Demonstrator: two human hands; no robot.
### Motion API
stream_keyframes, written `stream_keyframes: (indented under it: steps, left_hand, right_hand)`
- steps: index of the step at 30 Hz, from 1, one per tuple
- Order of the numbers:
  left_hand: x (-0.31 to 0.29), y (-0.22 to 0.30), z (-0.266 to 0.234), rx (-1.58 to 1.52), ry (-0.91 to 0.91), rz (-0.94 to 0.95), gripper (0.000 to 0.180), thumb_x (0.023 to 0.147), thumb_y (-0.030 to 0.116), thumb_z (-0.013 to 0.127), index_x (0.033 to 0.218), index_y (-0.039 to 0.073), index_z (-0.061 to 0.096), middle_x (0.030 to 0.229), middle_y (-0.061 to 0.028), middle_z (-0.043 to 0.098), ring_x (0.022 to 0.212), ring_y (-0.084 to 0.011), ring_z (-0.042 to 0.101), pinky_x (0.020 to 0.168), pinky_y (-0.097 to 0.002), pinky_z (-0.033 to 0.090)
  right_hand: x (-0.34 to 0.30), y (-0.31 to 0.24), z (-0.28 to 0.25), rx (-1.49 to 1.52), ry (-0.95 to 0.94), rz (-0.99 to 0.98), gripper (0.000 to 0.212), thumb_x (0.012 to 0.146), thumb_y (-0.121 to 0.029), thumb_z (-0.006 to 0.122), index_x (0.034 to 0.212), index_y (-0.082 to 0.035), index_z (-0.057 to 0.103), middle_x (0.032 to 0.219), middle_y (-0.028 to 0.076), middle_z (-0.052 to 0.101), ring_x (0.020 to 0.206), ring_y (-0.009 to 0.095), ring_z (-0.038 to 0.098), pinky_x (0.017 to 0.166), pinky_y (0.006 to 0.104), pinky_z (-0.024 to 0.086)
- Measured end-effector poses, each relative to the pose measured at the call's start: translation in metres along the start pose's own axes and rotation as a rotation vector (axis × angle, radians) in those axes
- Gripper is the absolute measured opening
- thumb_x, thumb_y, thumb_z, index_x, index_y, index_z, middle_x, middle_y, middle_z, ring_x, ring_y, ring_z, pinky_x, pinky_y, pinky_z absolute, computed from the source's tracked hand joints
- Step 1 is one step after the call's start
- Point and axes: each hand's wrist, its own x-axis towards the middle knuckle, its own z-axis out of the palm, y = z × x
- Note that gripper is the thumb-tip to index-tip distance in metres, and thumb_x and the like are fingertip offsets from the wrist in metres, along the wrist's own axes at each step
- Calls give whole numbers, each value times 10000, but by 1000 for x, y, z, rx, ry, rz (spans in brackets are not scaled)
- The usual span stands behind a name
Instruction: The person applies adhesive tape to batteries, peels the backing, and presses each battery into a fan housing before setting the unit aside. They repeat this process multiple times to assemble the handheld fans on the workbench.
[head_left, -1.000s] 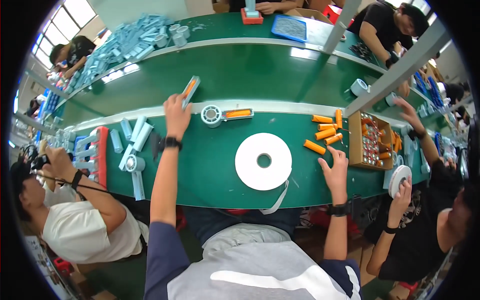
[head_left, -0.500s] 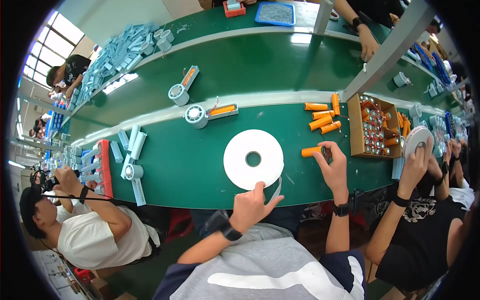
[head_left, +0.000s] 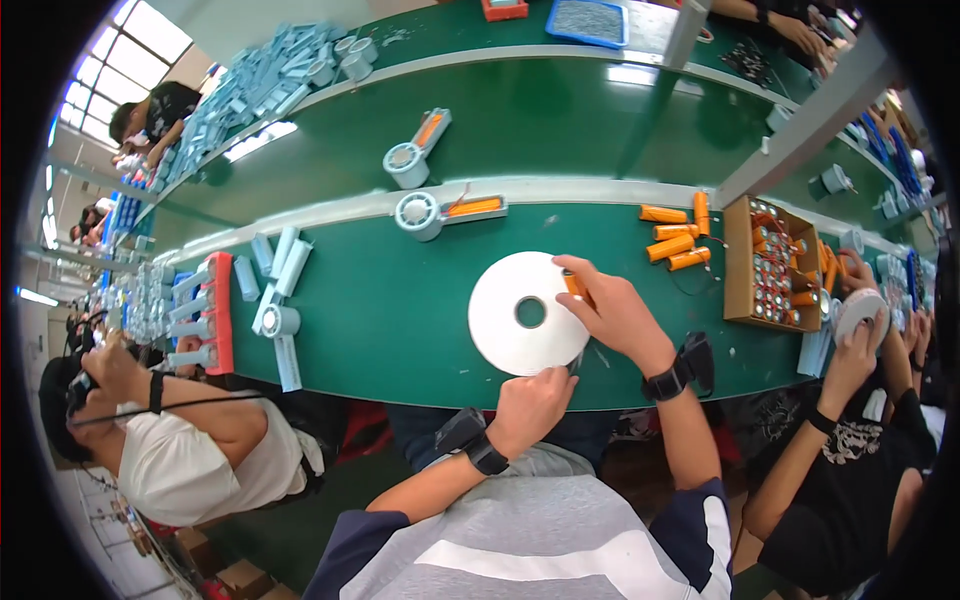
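Note:
A wide white roll of tape (head_left: pixel 497 322) lies flat on the green bench in front of me, its round core hole bare. My left hand (head_left: pixel 537 408) is closed at the roll's near edge, fingers curled and thumb pressed in. A thin loose strip of tape (head_left: pixel 580 358) shows at its fingertips, mostly hidden. My right hand (head_left: pixel 620 318) grips an orange cylindrical battery (head_left: pixel 570 283) over the roll's right side. Its fingers cover much of the battery.
Several orange batteries with wires (head_left: pixel 672 246) lie at the right, beside a cardboard box (head_left: pixel 738 275) filled with more. Two pale-blue fan housings (head_left: pixel 418 215) stand behind the roll; other blue parts (head_left: pixel 280 320) and a red rack (head_left: pixel 222 315) are left. Co-workers sit on both sides.
My right hand has carried the battery left, from the bare bench onto the roll's right side. My left hand has shifted slightly right, its spread thumb now closed in by the tape strip.

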Motion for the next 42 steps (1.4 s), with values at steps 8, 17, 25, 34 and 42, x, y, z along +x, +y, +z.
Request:
stream_keyframes:
  steps: [8, 17, 25, 34, 42]
  left_hand:
    - [-49, -96, -102, -35, -277, -28, 186, 862, 175, 716, 766, 58, 607, 719, -113, 597, 688, -310, 614, 600, -419, 478]
    - [99, -91, -95, 127, -581, 634, 781, 698, 232, 837, 1400, 136, 507, 1199, -86, 575, 1035, -288, 570, 905, -408, 458]
    - [66, -113, -88, -172, -324, 454, 842, 693, 143, 823, 1428, -8, 441, 1188, -177, 534, 1050, -334, 553, 937, -411, 462]
    - [12, -94, -102, -259, -114, 337, 835, 692, 76, 807, 1411, -85, 415, 1137, -208, 511, 1033, -358, 545, 940, -417, 461]
    - [-65, -67, -61, -293, -16, 467, 467, 807, -4, 595, 1248, -126, 501, 1019, -217, 502, 927, -350, 518, 812, -418, 439]
  right_hand:
    - [13, 8, -4, -188, -188, -76, 396, 967, -257, 606, 1333, -122, 535, 846, 192, 683, 758, 376, 669, 663, 451, 529]
    - [-54, 35, -2, -926, 182, 124, 311, 995, -282, 553, 1255, -110, 555, 663, 165, 631, 601, 339, 637, 521, 443, 491]
    - [-43, 4, -19, -337, 181, 195, 202, 1018, -221, 516, 1140, -75, 585, 604, 91, 579, 485, 209, 572, 464, 334, 413]
    - [1, -41, 38, 354, 286, 24, 177, 1031, -141, 477, 1116, -24, 579, 691, -9, 552, 553, 31, 483, 465, 257, 341]
    - [55, -19, 8, -82, 982, -270, 275, 986, -75, 528, 1244, 19, 543, 1183, 137, 575, 1031, 238, 545, 880, 374, 437]
